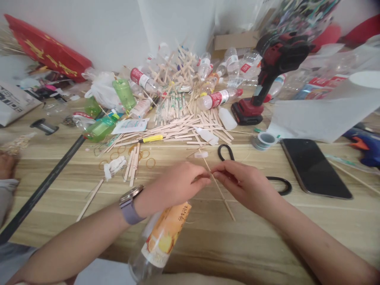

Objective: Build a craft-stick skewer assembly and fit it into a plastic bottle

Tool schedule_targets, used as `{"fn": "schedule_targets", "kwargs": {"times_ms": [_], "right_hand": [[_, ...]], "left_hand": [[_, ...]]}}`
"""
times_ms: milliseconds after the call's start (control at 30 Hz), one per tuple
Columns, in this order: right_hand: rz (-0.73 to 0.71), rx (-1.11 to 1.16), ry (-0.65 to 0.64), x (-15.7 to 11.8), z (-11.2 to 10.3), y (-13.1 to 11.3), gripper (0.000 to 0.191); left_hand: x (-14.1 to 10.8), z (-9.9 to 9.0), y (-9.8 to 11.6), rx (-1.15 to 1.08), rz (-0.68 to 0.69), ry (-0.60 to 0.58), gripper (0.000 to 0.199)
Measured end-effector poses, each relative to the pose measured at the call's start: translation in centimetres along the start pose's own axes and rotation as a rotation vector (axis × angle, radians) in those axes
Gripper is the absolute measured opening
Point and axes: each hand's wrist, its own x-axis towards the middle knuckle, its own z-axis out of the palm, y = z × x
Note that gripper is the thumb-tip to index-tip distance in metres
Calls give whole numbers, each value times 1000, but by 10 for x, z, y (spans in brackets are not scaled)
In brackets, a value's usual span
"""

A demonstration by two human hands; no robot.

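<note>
A thin wooden stick (223, 198) slants between my hands, with a small crosspiece and a white bottle cap (201, 154) near its far end. My left hand (184, 180), below a wrist with a watch, pinches the stick from the left. Fingertips of my right hand (242, 182) are pressed together at the stick's right side; anything fine between them is too small to make out. Under my left wrist lies a clear bottle with an orange label (168, 233). Black-handled scissors (280, 185) lie partly hidden beneath my right hand.
Flat wooden sticks (178, 128), plastic bottles (218, 99) and a yellow cutter (151, 138) lie ahead. A red and black drill (252, 107) stands behind a tape roll (264, 140) and a phone (316, 168). Another person's hand (6, 166) is at left, beyond a black rod (44, 186).
</note>
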Motion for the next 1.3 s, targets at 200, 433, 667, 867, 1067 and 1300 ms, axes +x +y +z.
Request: {"fn": "schedule_targets", "kwargs": {"times_ms": [200, 433, 667, 867, 1067, 1300], "right_hand": [[35, -46, 13, -3, -3, 5, 16], [-334, -194, -261, -35, 21, -15, 10], [-403, -344, -290, -52, 40, -16, 14], [-306, -272, -296, -58, 20, -12, 21], [-202, -179, -273, -61, 19, -14, 20], [-174, -148, -266, -54, 24, -20, 7]], "left_hand": [[15, 4, -7, -91, -1, -164, 31], [16, 3, -23, -408, -123, -302, 24], [11, 7, -33, -527, -204, -268, 22], [12, 12, -36, -608, -226, -275, 23], [12, 14, -36, -660, -241, -306, 24], [9, 11, -35, -691, -265, -284, 25]]}}
